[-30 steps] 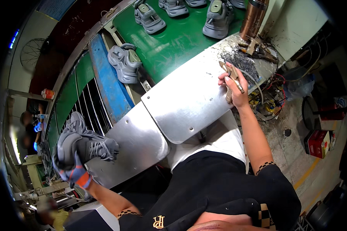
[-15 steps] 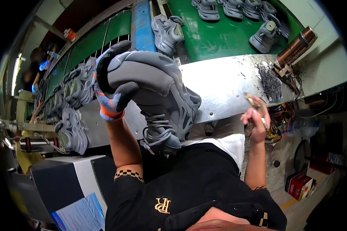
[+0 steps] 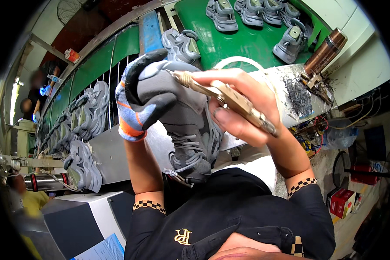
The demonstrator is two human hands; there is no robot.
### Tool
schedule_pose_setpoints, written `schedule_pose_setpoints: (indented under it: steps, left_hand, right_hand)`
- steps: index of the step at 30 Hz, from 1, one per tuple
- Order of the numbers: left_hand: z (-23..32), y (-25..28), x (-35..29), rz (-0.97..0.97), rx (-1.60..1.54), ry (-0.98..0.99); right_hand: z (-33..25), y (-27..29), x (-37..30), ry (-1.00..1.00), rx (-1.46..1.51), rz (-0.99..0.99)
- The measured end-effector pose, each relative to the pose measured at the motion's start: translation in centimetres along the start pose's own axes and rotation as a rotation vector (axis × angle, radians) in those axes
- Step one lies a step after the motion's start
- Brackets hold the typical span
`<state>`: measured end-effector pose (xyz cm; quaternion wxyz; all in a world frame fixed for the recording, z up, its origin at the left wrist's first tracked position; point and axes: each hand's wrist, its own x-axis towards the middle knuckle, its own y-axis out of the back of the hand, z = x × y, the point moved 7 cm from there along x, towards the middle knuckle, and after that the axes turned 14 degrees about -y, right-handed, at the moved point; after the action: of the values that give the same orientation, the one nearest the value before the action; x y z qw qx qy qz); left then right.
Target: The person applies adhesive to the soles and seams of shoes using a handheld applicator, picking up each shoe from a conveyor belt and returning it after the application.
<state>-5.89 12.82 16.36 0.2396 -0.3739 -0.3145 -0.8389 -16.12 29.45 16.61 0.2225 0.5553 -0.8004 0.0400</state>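
My left hand [image 3: 136, 104], in a blue, grey and black glove with an orange cuff, grips a grey lace-up sneaker [image 3: 186, 119] by its toe end. The sneaker is tilted, sole edge up and away from me, laces hanging toward my body. My bare right hand [image 3: 247, 99] is closed around a slim brass-coloured metal tool [image 3: 240, 104] with a knurled nozzle. Its thin tip lies at the line where the sneaker's upper meets the sole; whether it touches cannot be seen. A pale hose [image 3: 242, 60] arches behind my right hand.
Several grey sneakers stand on the green conveyor [image 3: 242, 45], and others line the left rack [image 3: 91, 112]. The metal ledge [image 3: 112, 158] runs beneath my hands. A copper-coloured cylinder [image 3: 327, 52] rises at the right beside wires. A grey-white machine [image 3: 86, 216] is at lower left. People work far left.
My right hand has come up and left with the tool, from beside the ledge to the sneaker. The sneaker and my left hand have shifted slightly right.
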Motion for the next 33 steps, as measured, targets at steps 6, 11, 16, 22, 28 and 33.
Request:
schedule_pose_setpoints:
  steps: [6, 11, 16, 22, 28, 33]
  left_hand:
    - [-2.3, 0.6, 0.4, 0.024, -0.032, 0.056]
    - [-4.1, 1.1, 0.2, 0.053, -0.085, 0.044]
    - [-5.9, 1.5, -0.2, 0.068, -0.125, 0.036]
    - [-8.0, 2.7, -0.7, 0.109, -0.12, 0.049]
    - [-10.0, 3.5, -1.5, 0.14, -0.126, 0.097]
    - [-10.9, 4.3, -2.0, 0.162, -0.132, 0.141]
  right_hand:
    - [3.4, -0.2, 0.2, 0.008, 0.062, 0.107]
    - [7.3, -1.0, -1.7, 0.029, 0.24, 0.142]
    - [9.8, -2.0, -3.9, -0.055, 0.351, 0.128]
    - [12.2, -2.9, -5.8, -0.032, 0.298, 0.146]
    - [14.0, -3.8, -7.5, -0.127, 0.279, 0.179]
    - [15.0, -4.9, -9.2, -0.186, 0.356, 0.161]
